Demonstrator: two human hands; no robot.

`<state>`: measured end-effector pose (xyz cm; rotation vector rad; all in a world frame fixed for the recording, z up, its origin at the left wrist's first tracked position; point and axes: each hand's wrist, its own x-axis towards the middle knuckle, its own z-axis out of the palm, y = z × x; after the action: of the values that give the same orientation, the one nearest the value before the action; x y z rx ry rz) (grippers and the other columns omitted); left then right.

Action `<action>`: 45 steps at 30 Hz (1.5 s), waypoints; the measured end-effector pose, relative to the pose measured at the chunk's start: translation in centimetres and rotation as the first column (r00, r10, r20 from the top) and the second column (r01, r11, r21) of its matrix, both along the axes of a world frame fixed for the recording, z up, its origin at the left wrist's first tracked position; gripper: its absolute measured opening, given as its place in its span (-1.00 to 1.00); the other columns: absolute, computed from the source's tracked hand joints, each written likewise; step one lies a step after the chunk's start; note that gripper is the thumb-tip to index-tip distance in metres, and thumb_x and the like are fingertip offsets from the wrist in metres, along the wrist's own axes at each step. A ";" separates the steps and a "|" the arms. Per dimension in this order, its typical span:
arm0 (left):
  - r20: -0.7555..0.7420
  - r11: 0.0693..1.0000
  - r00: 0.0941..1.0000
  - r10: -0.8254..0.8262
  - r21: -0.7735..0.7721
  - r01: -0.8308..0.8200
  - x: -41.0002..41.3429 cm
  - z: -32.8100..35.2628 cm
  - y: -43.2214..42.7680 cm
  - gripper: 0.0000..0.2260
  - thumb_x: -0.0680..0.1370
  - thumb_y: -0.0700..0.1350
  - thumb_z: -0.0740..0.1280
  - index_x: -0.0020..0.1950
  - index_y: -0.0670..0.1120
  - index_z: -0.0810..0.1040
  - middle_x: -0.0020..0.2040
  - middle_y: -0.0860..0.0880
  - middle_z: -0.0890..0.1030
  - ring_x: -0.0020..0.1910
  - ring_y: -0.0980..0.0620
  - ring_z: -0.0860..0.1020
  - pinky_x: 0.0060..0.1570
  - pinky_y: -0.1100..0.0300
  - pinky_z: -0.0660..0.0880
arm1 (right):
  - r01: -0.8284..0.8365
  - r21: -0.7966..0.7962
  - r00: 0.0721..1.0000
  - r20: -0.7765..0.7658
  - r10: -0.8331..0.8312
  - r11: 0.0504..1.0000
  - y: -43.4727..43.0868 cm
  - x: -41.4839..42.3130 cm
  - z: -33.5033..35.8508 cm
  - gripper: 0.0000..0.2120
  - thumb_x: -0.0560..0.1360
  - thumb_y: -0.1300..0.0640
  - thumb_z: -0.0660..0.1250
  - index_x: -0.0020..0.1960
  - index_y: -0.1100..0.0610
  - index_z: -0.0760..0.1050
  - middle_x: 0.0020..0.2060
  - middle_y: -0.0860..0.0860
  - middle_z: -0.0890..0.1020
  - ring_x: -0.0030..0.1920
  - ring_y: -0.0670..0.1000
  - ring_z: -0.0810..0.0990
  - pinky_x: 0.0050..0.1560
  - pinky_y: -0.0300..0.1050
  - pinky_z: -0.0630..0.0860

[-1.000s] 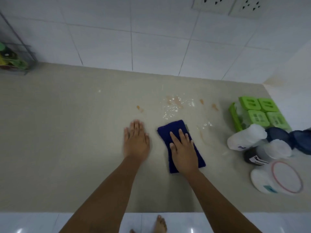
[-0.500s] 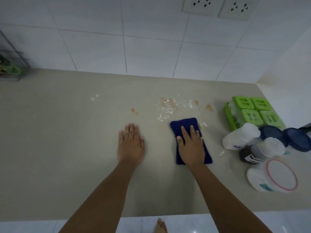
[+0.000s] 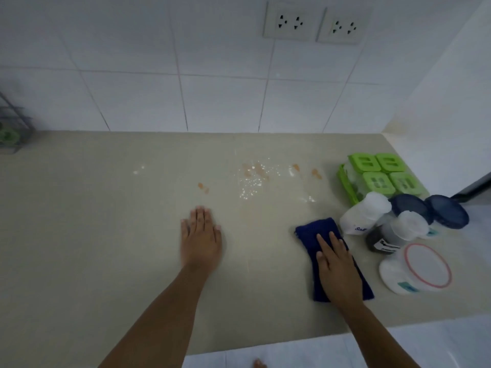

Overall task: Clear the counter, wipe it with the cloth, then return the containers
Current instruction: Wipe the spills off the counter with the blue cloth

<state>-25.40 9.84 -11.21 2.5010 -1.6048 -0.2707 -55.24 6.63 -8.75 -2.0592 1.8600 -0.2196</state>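
A folded dark blue cloth (image 3: 316, 231) lies on the beige counter (image 3: 106, 235), and my right hand (image 3: 337, 269) presses flat on top of it, close to the containers. My left hand (image 3: 201, 237) rests flat on the bare counter, fingers together, holding nothing. White powder and orange smears (image 3: 252, 179) mark the counter behind the hands. At the right stand a green four-lid spice box (image 3: 380, 173), a white salt jar (image 3: 364, 213), a dark jar with a white lid (image 3: 393, 235), two dark blue lids (image 3: 430, 211) and a round white container with a red ring (image 3: 414, 269).
A white tiled wall with two outlets (image 3: 313, 22) stands behind the counter. A wire rack (image 3: 13, 131) holding something green sits at the far left edge. The counter's front edge runs just below my forearms; white floor tiles lie beyond it.
My right hand has slid the cloth to the right, from the middle of the counter to beside the containers. My left hand stays flat on the counter. The view has tilted up.
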 end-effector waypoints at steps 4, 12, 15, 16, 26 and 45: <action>-0.030 0.999 0.999 0.036 -0.026 -0.037 0.4 0.0 -0.5 -0.21 0.40 0.10 -0.44 0.56 -0.17 0.03 0.58 -0.12 0.05 0.58 -0.04 -0.01 0.52 -0.04 -0.09 | 0.115 0.012 0.993 -0.022 -0.114 0.993 -3.2 6.5 0.2 -0.50 0.64 -0.11 -0.04 0.57 -0.06 0.05 0.58 0.03 -0.01 0.57 0.09 -0.03 0.56 0.03 -0.08; -0.052 0.995 0.994 0.091 -0.024 -0.092 1.2 1.5 -2.9 -0.18 0.37 0.12 -0.43 0.55 -0.22 0.00 0.58 -0.17 0.02 0.58 -0.09 -0.05 0.52 -0.02 -0.17 | 0.060 -0.034 0.998 -0.028 -0.061 0.998 -3.8 8.2 -0.7 -0.52 0.66 -0.04 -0.07 0.57 -0.03 0.06 0.58 0.02 0.02 0.57 0.07 0.00 0.55 -0.01 -0.04; -0.037 0.988 0.987 0.156 0.009 -0.156 1.3 1.0 -3.8 -0.18 0.36 0.13 -0.45 0.56 -0.19 -0.05 0.59 -0.15 -0.02 0.58 -0.07 -0.08 0.51 -0.04 -0.19 | 0.187 -0.050 0.981 -0.047 -0.189 0.981 -7.5 7.9 -0.6 -0.51 0.66 0.00 -0.06 0.57 0.04 0.05 0.57 0.10 0.04 0.55 0.16 0.05 0.54 0.08 -0.01; -0.022 0.987 0.987 0.160 0.015 -0.159 1.4 0.7 -4.0 -0.19 0.38 0.13 -0.45 0.56 -0.18 -0.05 0.59 -0.14 -0.02 0.58 -0.06 -0.08 0.51 -0.04 -0.18 | 0.214 -0.042 0.976 -0.044 -0.215 0.976 -9.0 8.2 -0.5 -0.51 0.66 -0.01 -0.07 0.57 0.04 0.05 0.57 0.11 0.03 0.55 0.17 0.05 0.54 0.10 -0.02; 0.002 0.984 0.984 0.176 0.009 -0.176 1.0 0.3 -4.2 -0.25 0.45 0.16 -0.35 0.56 -0.17 -0.01 0.59 -0.11 0.00 0.58 -0.03 -0.06 0.53 -0.05 -0.17 | -0.111 -0.031 0.994 -0.015 0.110 0.993 -12.5 11.6 -0.5 -0.53 0.67 0.02 -0.04 0.56 -0.01 0.07 0.58 0.04 0.03 0.57 0.10 0.02 0.56 0.03 -0.03; 0.019 0.952 0.952 0.306 0.014 -0.306 6.4 -0.1 -4.9 -0.25 0.43 0.18 -0.27 0.56 -0.15 0.01 0.59 -0.10 0.01 0.58 -0.01 -0.06 0.52 -0.05 -0.16 | -0.234 -0.067 0.972 0.024 0.236 0.970 -19.3 18.6 -0.9 -0.53 0.67 0.13 0.00 0.57 0.14 0.06 0.57 0.12 0.02 0.56 0.16 0.04 0.56 0.06 -0.05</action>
<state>-19.01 4.95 -11.28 2.7208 -1.1970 -0.2233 -36.59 -12.66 -9.66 -2.2821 1.5916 -0.2511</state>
